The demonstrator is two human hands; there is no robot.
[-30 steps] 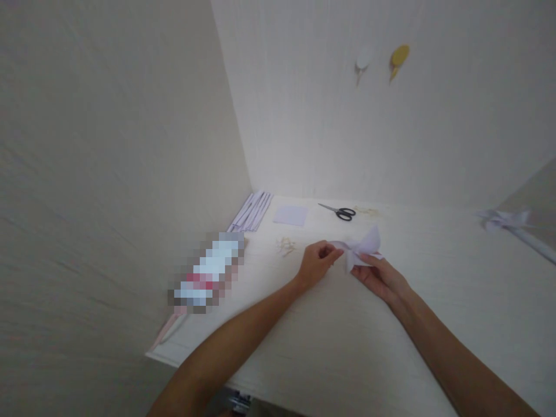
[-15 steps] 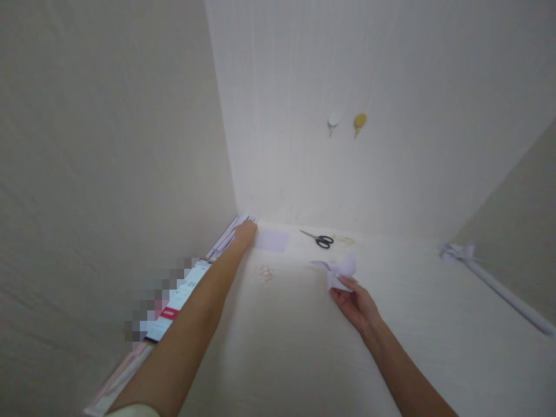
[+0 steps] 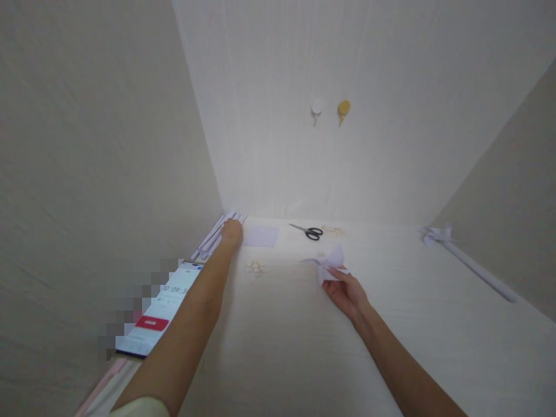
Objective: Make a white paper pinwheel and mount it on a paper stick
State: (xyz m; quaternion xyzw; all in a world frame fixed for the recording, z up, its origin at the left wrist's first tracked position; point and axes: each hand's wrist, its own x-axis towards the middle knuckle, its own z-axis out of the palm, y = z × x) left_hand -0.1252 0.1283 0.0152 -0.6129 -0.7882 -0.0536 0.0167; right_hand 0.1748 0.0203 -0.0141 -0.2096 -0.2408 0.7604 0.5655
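Note:
In my right hand (image 3: pixel 347 289) is a white paper pinwheel (image 3: pixel 324 267), pinched between thumb and fingers above the table, its folded blades spread out. My left hand (image 3: pixel 232 231) reaches to the far left corner, fingers curled down at a bundle of rolled paper sticks (image 3: pixel 211 238). Its fingertips are hidden, so what they grip does not show. A pale lilac paper square (image 3: pixel 262 236) lies just right of that hand. Scissors (image 3: pixel 309 232) with black handles rest between the square and the back wall. A finished-looking pinwheel on a paper stick (image 3: pixel 475 269) lies at the right.
A phone (image 3: pixel 152 310) showing a timer leans along the left side, partly behind my left forearm. Small pale bits (image 3: pixel 254 270) lie in a pile on the white table, with another pile (image 3: pixel 332 230) beside the scissors. Two hooks, white (image 3: pixel 317 108) and yellow (image 3: pixel 343 109), are on the back wall.
The whole view has shifted, so things appear farther left and slightly higher. My left hand stays at the paper sticks, and my right hand still holds the pinwheel.

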